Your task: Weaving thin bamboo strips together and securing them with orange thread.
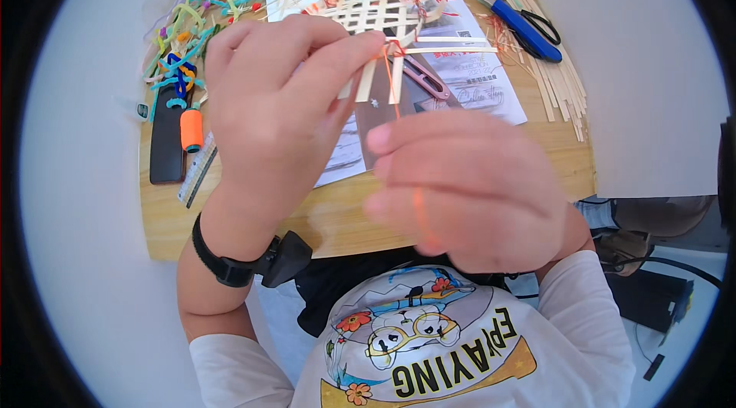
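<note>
My left hand is closed on the near edge of a round woven piece of pale flat strips, pinching it between thumb and fingers. Loose strip ends stick out around its rim, and orange and teal bits show along the far side. From that near edge a taut orange thread runs down to my right hand. The thread also loops across the fingers of this hand, which are curled and smeared by motion. A pink-handled tool lies just beneath the woven piece.
A printed magazine lies under the work. Blue-handled cutters and long pale strips are on the right. At left are an orange thread spool, a dark flat case, a ruler and tangled coloured pipe cleaners.
</note>
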Tool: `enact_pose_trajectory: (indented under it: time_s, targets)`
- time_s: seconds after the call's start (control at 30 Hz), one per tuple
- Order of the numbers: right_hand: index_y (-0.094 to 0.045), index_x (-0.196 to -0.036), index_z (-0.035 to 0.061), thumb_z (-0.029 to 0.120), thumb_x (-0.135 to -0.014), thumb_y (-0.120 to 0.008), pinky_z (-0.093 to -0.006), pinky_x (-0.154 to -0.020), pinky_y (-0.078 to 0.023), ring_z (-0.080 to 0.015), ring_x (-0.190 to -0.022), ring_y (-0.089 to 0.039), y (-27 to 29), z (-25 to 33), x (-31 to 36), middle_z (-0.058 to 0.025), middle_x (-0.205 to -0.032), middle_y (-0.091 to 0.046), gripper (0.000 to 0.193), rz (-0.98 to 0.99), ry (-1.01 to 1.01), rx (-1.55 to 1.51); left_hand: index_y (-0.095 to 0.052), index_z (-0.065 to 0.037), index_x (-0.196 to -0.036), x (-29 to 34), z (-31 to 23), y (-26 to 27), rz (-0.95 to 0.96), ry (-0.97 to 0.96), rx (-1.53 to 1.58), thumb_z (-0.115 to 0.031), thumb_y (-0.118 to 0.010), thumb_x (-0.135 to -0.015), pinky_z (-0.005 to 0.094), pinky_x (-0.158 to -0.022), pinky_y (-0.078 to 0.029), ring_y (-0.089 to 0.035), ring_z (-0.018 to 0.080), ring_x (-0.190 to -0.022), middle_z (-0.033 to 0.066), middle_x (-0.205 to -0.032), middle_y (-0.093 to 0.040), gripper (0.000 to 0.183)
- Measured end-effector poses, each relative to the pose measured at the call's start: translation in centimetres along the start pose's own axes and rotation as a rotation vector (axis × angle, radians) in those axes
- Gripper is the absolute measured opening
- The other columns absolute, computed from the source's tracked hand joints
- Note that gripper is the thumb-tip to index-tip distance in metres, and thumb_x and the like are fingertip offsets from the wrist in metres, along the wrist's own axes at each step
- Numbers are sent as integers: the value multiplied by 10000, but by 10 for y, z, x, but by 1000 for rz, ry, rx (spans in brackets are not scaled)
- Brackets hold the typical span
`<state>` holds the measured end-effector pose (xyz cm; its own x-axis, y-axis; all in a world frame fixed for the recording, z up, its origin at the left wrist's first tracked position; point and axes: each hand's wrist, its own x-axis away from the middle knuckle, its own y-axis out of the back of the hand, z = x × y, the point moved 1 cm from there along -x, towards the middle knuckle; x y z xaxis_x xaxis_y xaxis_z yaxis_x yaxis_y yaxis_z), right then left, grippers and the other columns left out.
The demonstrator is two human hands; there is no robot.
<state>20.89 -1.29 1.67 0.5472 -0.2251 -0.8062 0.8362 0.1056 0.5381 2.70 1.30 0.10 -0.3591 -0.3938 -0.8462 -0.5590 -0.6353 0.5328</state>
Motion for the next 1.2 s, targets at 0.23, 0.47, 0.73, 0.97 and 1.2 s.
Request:
enact_pose_trajectory:
  time_s: [0.23, 0.47, 0.73, 0.97, 1.2]
  targets:
    - [-648, -893, -20, 26, -735, -683, -352, -670, -523, -283, -825, -618, -22, -2, 11, -119, -888, -594, 169, 16, 104, 98, -700, -98, -928, -1, -6, 1, 3, 128, 97, -23, -752, -685, 279, -725, -429, -568, 173, -775, 31, -847, -650, 260]
    - [-621, -927, 26, 119, -910, -527, -327, -628, -448, -210, -716, -543, 20, -17, 3, -72, -792, -556, 134, -17, -55, 114, -685, -37, -967, -3, -4, 6, 65, 332, 365, 3, -735, -737, 246, -731, -458, -604, 139, -820, 67, -912, -668, 238]
    - [-614, -937, 15, 136, -947, -465, -299, -649, -432, -197, -723, -543, 29, -23, 2, -96, -831, -586, 192, -36, -25, 236, -668, 9, -971, -10, -12, 15, 167, 732, 843, -96, -690, -830, 204, -654, -494, -603, 77, -780, 56, -928, -667, 177]
    - [-647, -968, -9, 54, -903, -511, -284, -686, -449, -202, -794, -569, 34, -27, -2, -136, -899, -618, 164, -62, -71, 323, -668, 9, -920, -6, -8, 11, 195, 782, 824, -134, -687, -835, 191, -582, -499, -602, 68, -742, 50, -920, -663, 167]
    - [-708, -932, 25, -54, -696, -683, -269, -632, -440, -193, -726, -564, 38, -40, 0, -62, -824, -627, 250, -49, 83, 666, -670, 3, -900, -8, -10, 12, 223, 805, 780, -128, -687, -834, 188, -609, -481, -597, 63, -760, 43, -919, -665, 147]
